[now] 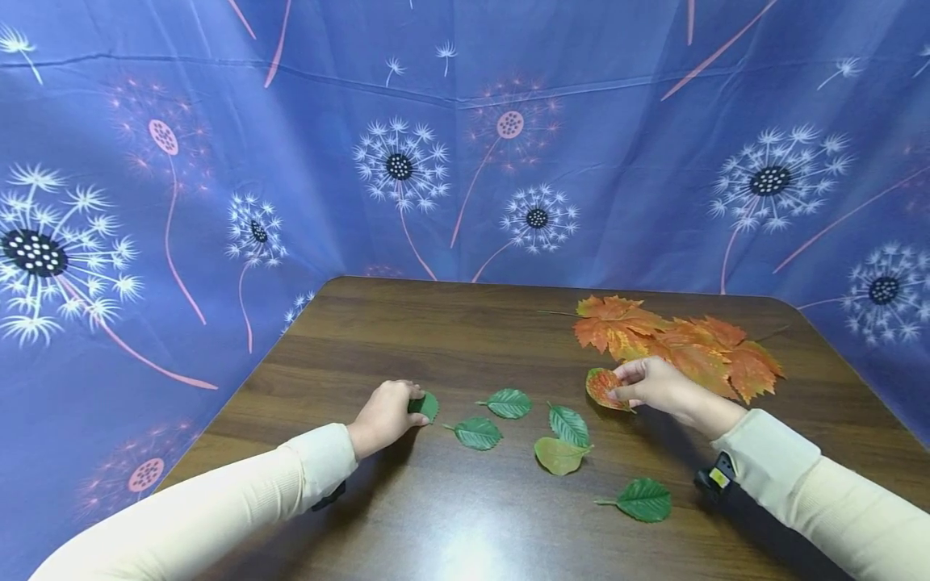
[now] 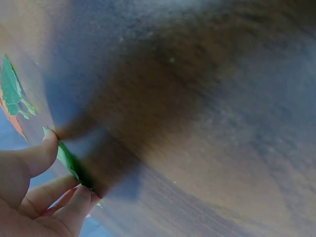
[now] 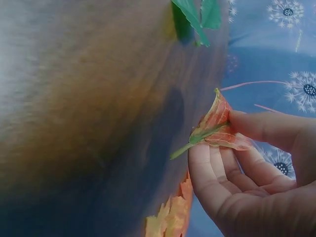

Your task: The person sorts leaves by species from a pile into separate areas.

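My left hand point(image 1: 387, 415) grips a green leaf point(image 1: 429, 407) low over the left part of the table; the wrist view shows thumb and fingers at opposite edges of that leaf point(image 2: 68, 160). On the right, my right hand point(image 1: 657, 389) pinches a rounded orange-red leaf point(image 1: 603, 389) with a yellow-green rim. Its green stem shows in the right wrist view, where the leaf point(image 3: 217, 126) is folded between thumb and fingers. Between the hands lie green leaves, one point(image 1: 508, 403) behind another point(image 1: 477, 433). A third green leaf point(image 1: 569, 424) is partly covered by a yellow-green leaf point(image 1: 559, 456).
Behind my right hand, several large orange maple leaves point(image 1: 683, 339) lie overlapping. One more green leaf point(image 1: 644, 500) is near the front right of the brown wooden table point(image 1: 407, 323). A blue dandelion-print cloth point(image 1: 465, 161) hangs behind the table's far edge.
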Motion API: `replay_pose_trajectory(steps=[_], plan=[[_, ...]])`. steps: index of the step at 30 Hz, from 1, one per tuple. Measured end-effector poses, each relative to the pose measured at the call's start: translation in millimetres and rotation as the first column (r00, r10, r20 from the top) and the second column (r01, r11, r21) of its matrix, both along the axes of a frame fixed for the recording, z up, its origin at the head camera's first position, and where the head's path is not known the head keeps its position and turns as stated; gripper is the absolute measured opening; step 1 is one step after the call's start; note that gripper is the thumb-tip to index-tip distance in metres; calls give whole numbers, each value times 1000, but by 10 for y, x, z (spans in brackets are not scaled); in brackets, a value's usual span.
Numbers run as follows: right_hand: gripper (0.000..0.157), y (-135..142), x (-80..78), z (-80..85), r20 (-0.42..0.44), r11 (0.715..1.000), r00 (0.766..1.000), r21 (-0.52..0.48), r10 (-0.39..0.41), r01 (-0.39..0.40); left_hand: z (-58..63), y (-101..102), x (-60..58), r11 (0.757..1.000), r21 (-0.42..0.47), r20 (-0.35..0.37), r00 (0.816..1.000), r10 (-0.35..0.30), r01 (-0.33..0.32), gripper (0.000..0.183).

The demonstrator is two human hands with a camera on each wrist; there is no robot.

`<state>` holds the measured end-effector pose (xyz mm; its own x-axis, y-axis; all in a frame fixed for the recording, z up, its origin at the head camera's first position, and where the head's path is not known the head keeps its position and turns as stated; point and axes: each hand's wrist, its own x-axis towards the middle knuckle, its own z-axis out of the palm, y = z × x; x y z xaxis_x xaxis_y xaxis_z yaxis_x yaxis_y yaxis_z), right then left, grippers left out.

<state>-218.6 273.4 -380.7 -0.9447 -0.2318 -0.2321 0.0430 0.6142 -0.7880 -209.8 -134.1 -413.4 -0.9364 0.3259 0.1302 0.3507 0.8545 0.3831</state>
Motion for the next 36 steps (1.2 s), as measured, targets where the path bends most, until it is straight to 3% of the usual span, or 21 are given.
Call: replay_pose_trajectory(steps=[15, 21, 28, 36], plan=[[48, -199, -362, 99, -42, 999, 998, -24, 39, -40, 56, 31, 23, 999, -26, -7, 1000, 18, -18, 33], [44, -329, -460, 50, -46, 995, 998, -89, 38, -42, 55, 37, 44, 1000, -7, 8, 1000, 22, -22, 31], [35, -478, -587, 68, -101, 997, 994, -66, 31, -38, 24, 22, 14, 1000, 0, -30, 999, 12, -12, 30], [34, -571, -841, 77, -146, 999, 989, -51, -3, -5, 44, 47, 17, 1000, -1, 18, 1000, 4, -4, 31]])
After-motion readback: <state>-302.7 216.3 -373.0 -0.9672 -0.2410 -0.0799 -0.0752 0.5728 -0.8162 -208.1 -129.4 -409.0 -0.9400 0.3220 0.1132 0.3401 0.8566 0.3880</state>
